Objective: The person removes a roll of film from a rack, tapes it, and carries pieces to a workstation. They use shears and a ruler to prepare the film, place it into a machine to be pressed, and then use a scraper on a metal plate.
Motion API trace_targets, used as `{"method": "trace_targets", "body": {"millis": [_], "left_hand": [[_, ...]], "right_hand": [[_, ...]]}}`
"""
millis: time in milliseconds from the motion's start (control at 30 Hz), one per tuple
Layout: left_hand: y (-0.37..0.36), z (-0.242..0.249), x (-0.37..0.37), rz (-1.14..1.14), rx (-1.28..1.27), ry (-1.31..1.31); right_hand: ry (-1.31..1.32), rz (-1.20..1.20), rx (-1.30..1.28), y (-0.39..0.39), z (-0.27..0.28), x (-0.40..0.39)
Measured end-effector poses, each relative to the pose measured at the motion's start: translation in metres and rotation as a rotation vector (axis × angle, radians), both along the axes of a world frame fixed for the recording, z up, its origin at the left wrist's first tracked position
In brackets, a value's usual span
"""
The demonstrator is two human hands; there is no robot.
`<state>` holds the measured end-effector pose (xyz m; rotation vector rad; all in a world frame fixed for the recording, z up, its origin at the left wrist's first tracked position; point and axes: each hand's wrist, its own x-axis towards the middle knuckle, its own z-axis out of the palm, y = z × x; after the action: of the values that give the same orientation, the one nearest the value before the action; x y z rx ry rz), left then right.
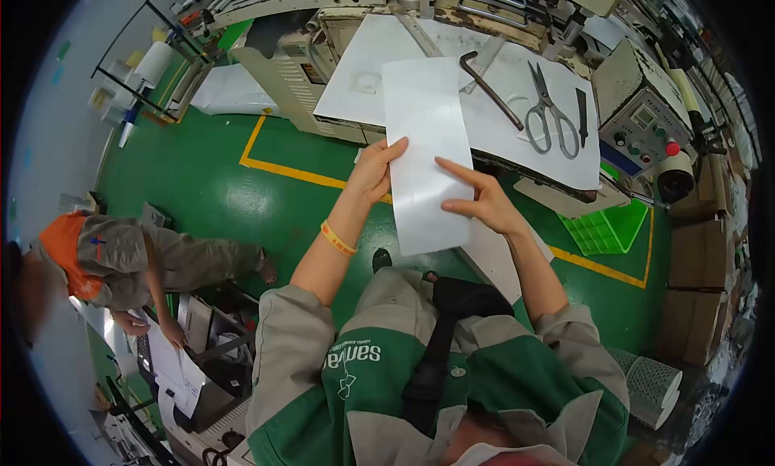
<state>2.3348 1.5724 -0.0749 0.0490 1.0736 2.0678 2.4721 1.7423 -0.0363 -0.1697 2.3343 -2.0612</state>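
Observation:
A long white sheet (pixel 428 143), smooth and slightly shiny, is held up in front of my body. My left hand (pixel 375 167) grips its left edge, thumb on the near face and the other fingers hidden behind. On the right side, my right hand (pixel 480 198) has its index finger stretched out over the sheet's face and its thumb apart from it; nothing is gripped between them. Beyond the sheet, scissors (pixel 546 115) with grey handles, a hex key (pixel 491 91) and a dark narrow blade-like strip (pixel 582 117) lie on the white worktop (pixel 517 155).
A control box (pixel 646 119) with knobs and a red button stands right of the worktop. Below it is a green crate (pixel 607 224) on the floor. At left, a co-worker (pixel 113 256) in grey and orange handles papers (pixel 171 365). Cardboard boxes (pixel 696 288) line the right.

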Motion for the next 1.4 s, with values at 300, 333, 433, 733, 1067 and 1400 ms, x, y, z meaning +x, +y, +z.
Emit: {"method": "trace_targets", "body": {"millis": [300, 333, 433, 733, 1067, 1400], "left_hand": [[-0.001, -0.018, 0.017, -0.052, 0.074, -0.076], [0.000, -0.019, 0.018, -0.060, 0.098, -0.090], [0.004, -0.012, 0.021, -0.043, 0.145, -0.158], [0.005, -0.011, 0.017, 0.014, 0.158, -0.127], [-0.013, 0.011, 0.055, -0.099, -0.105, 0.009], [-0.008, -0.013, 0.075, 0.097, 0.112, -0.118]], "right_hand": [[-0.230, 0.067, -0.205, 0.006, -0.020, 0.009], [-0.247, 0.073, -0.224, 0.008, -0.027, 0.010], [-0.163, 0.045, -0.405, 0.007, -0.039, 0.011], [-0.180, -0.084, -0.338, 0.002, -0.031, 0.013], [-0.082, -0.204, -0.193, 0.003, -0.029, 0.007], [-0.152, -0.294, -0.937, -0.009, -0.055, 0.004]]}}
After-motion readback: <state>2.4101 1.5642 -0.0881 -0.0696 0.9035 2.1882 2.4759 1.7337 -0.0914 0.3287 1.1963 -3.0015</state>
